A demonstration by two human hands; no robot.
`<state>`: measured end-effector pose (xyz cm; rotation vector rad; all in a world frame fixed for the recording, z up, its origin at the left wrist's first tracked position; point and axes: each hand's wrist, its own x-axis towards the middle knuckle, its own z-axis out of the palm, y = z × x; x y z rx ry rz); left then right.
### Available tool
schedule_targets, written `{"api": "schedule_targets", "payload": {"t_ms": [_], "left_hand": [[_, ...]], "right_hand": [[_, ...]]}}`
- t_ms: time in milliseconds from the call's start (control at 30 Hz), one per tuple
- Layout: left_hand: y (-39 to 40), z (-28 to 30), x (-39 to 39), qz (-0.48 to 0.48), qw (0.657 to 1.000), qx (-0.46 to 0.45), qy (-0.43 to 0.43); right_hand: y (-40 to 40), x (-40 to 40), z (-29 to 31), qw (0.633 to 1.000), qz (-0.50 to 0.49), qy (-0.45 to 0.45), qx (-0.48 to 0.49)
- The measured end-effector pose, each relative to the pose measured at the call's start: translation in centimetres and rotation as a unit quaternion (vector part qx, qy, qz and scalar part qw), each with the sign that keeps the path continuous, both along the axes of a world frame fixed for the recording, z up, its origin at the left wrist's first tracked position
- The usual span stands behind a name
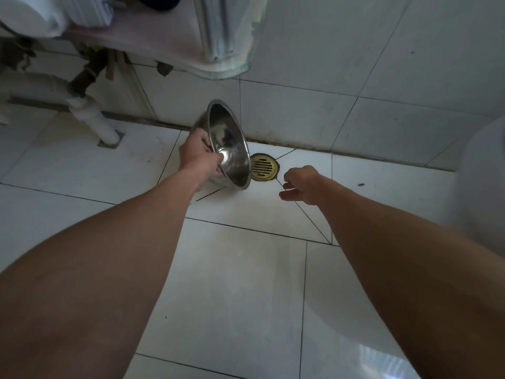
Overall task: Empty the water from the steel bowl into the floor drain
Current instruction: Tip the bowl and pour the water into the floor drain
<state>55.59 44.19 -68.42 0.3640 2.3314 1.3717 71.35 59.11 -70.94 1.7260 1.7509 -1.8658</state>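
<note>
Steel bowl tipped steeply by left hand beside drain.

Two bare forearms are filling the lower frame, running from the bottom corners toward the middle. No sleeves are reaching as far as the elbows or wrists. The left hand and the right hand are showing no gloves. No watch or band is showing at either wrist, and no rings are visible on the fingers in view. The forearms are looking broad near the camera, narrowing sharply toward the wrists under the wide-angle lens.
</note>
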Motion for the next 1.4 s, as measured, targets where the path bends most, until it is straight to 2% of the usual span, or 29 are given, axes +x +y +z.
{"api": "schedule_targets", "payload": {"t_ms": [333, 633, 833, 1200, 1400], "left_hand": [[-0.1, -0.4, 0.4, -0.052, 0.992, -0.036, 0.107], [0.1, 0.4, 0.9, -0.106, 0.966, -0.045, 0.231], [0.4, 0.8, 1.3, -0.17, 0.932, -0.053, 0.315], [1.3, 1.6, 2.3, -0.23, 0.854, -0.083, 0.459], [1.4, 1.9, 2.7, -0.234, 0.838, -0.099, 0.483]], "right_hand": [[0.1, 0.0, 0.2, 1.0, 0.009, 0.001, 0.002], [-0.1, -0.2, 0.6, 1.0, 0.011, 0.0, 0.005], [-0.2, -0.3, 0.8, 1.0, 0.008, 0.001, 0.005], [-0.2, -0.3, 1.4, 1.0, 0.012, -0.001, 0.008], [-0.2, -0.2, 1.5, 1.0, 0.013, 0.002, 0.01]]}}
